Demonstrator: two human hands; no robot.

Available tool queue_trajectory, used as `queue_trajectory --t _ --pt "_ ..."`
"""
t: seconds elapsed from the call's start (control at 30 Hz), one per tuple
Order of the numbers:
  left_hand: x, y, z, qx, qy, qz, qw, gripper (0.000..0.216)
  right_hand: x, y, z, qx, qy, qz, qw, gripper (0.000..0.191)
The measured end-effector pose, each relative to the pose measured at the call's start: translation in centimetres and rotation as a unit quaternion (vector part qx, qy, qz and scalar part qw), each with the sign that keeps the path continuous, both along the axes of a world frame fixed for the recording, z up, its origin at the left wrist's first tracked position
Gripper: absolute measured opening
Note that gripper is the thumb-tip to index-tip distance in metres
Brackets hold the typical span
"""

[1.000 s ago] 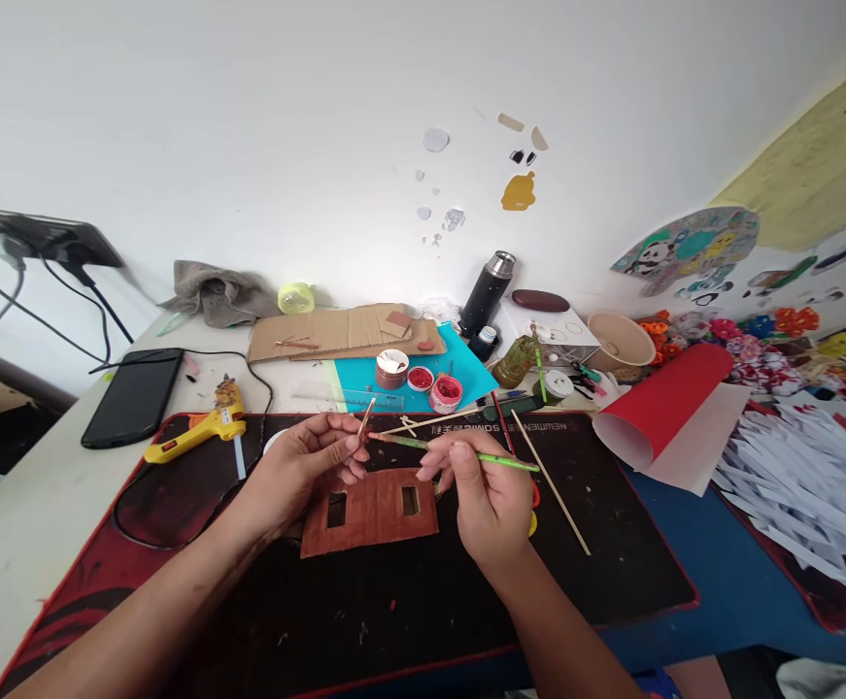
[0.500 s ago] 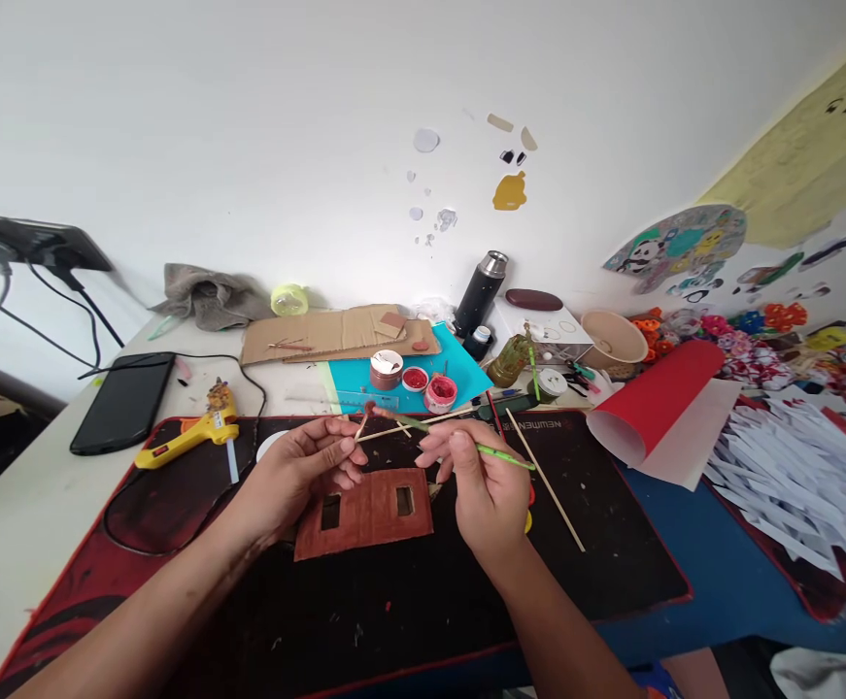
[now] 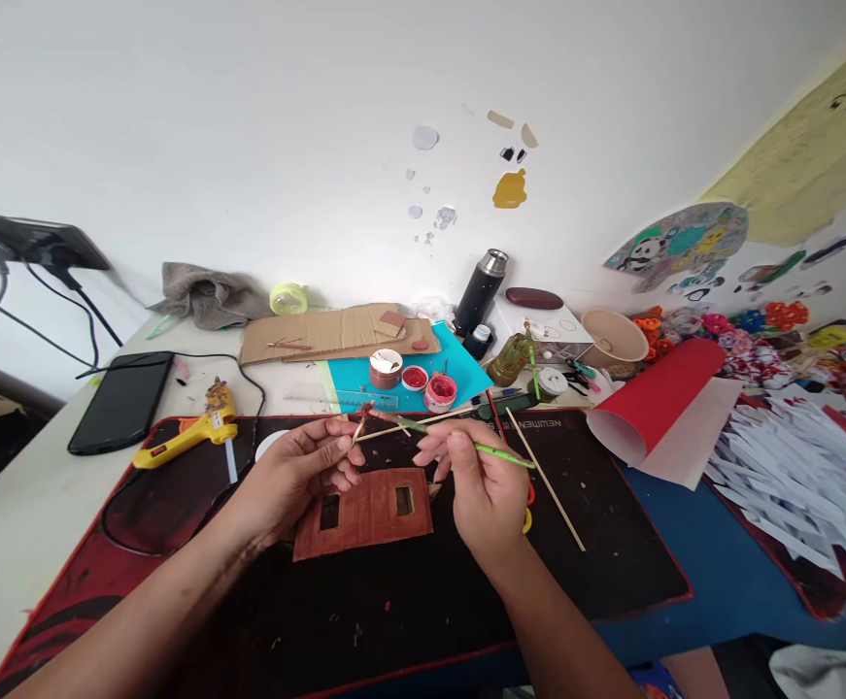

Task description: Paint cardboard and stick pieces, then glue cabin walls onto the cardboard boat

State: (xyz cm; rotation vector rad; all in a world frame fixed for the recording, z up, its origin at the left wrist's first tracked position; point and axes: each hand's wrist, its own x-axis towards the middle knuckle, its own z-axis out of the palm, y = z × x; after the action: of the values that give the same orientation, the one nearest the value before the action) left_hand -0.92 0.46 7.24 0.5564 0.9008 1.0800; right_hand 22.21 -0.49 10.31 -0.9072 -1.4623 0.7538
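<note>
Between thumb and fingers my left hand (image 3: 317, 454) pinches a small wooden stick (image 3: 359, 429) whose upper end is coated reddish brown. My right hand (image 3: 482, 476) grips a green-handled paintbrush (image 3: 504, 454), its bristles at the stick's painted end. Below the hands a reddish-brown cardboard piece (image 3: 364, 516) with two rectangular cut-outs lies on the black mat (image 3: 393, 621). Beyond them, on a blue sheet (image 3: 466, 354), stand an open jar of red paint (image 3: 440, 392), its paint-smeared lid (image 3: 415, 378) and a brown jar (image 3: 386, 368) with a white top.
A yellow glue gun (image 3: 189, 439) and a phone (image 3: 122, 403) lie at left. Behind are cardboard sheets (image 3: 306, 333) and a black thermos (image 3: 479, 291). To the right are a thin stick (image 3: 545, 480), a red paper roll (image 3: 659, 398) and white paper strips (image 3: 779, 481).
The brush tip and the stick's painted end have shifted only very slightly against each other. Both hands keep the same hold in nearly the same place.
</note>
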Motion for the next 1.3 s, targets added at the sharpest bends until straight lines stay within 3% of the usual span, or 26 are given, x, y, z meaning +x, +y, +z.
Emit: queue_trajectory --t 0.37,0.53,0.7,0.87,1.0,1.17,1.3 --pt "0.01 0.08 -0.25 -0.003 0.006 0.005 1.000 0.049 0.08 0.20 0.10 -0.003 -0.004 -0.017 1.000 0.031" --pt "-0.12 0.12 -0.38 -0.004 -0.004 0.008 1.000 0.043 0.17 0.00 0.06 0.000 -0.016 0.012 1.000 0.030" --pt "-0.02 0.14 -0.16 -0.010 -0.027 -0.001 1.000 0.038 0.42 0.14 -0.34 -0.009 0.002 -0.020 1.000 0.030" --pt "0.10 0.13 0.00 -0.017 -0.031 -0.010 0.999 0.040 0.38 0.28 -0.42 0.001 -0.012 0.017 1.000 0.027" --pt "0.12 0.05 0.10 -0.017 -0.024 -0.015 0.999 0.040 0.35 0.42 -0.20 -0.002 -0.004 -0.023 1.000 0.032" --pt "0.02 0.20 0.13 -0.036 -0.042 -0.008 0.998 0.035 0.37 0.18 -0.15 0.004 -0.009 0.002 1.000 0.031" --pt "-0.08 0.26 -0.05 -0.032 -0.051 -0.006 0.998 0.033 0.45 0.28 -0.27 0.000 -0.002 -0.025 1.000 0.032"
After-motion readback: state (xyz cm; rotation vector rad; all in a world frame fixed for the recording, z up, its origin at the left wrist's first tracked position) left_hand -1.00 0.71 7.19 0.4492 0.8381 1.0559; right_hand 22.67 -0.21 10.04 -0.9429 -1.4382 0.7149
